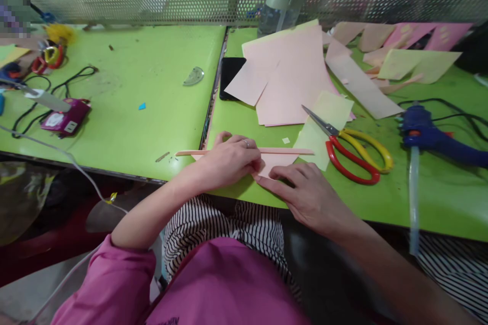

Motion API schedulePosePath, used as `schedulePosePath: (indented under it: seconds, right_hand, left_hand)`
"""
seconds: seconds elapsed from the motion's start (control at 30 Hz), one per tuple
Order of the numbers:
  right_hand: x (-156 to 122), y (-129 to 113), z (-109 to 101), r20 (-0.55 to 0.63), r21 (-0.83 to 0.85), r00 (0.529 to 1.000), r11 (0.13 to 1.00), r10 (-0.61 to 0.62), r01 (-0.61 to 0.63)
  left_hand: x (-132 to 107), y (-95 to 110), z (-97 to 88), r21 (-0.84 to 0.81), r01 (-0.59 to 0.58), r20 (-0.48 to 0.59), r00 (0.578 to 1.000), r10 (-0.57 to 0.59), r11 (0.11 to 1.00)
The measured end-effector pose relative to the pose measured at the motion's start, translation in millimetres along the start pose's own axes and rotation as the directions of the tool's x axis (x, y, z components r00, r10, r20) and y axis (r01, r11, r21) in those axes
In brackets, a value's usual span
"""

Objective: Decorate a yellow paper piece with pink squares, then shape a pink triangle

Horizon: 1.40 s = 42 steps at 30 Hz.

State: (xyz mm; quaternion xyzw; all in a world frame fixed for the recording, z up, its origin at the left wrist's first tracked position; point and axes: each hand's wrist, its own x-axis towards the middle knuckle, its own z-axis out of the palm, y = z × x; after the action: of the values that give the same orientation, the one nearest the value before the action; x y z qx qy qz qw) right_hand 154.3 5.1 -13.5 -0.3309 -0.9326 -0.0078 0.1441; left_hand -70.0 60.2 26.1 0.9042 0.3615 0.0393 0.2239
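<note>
A piece of pale pink paper [280, 163] with a long folded strip along its far edge lies at the front of the green table. My left hand [234, 155], with a ring on one finger, lies across it; its fingers are curled onto the paper near the middle. My right hand [305, 190] is closed at the paper's near edge, thumb and index finger close to my left fingertips. What lies under the fingers is partly hidden. Scissors [335, 134] with one red and one yellow handle rest just beyond my right hand, partly on pale yellow paper [316, 150].
Pink sheets [293, 81] are stacked beyond my hands, partly over a black phone [231, 73]. A water bottle [284, 0] stands behind them. To the right lies a blue glue gun [423, 127], its glue stick [414, 198] overhanging the edge. A purple power socket [66, 117] sits left.
</note>
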Motion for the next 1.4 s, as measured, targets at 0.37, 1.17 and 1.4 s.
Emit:
schedulePosePath:
  seconds: [0.37,1.17,1.4]
  right_hand:
    - [4,1,-1,-0.007,-0.010,0.999,0.999,-0.044,0.044]
    - [5,-8,2,-0.174,-0.100,0.984,0.995,-0.028,0.011]
    - [4,-8,3,-0.109,-0.087,0.994,0.996,-0.016,0.007]
  left_hand:
    - [-1,3,-0.7,0.004,0.028,-0.001,1.000,-0.028,1.000]
    - [-79,1,65.5,0.387,0.109,-0.582,0.799,0.151,0.916]
    - [-81,0,68.8,0.430,0.102,-0.532,0.832,0.160,0.897]
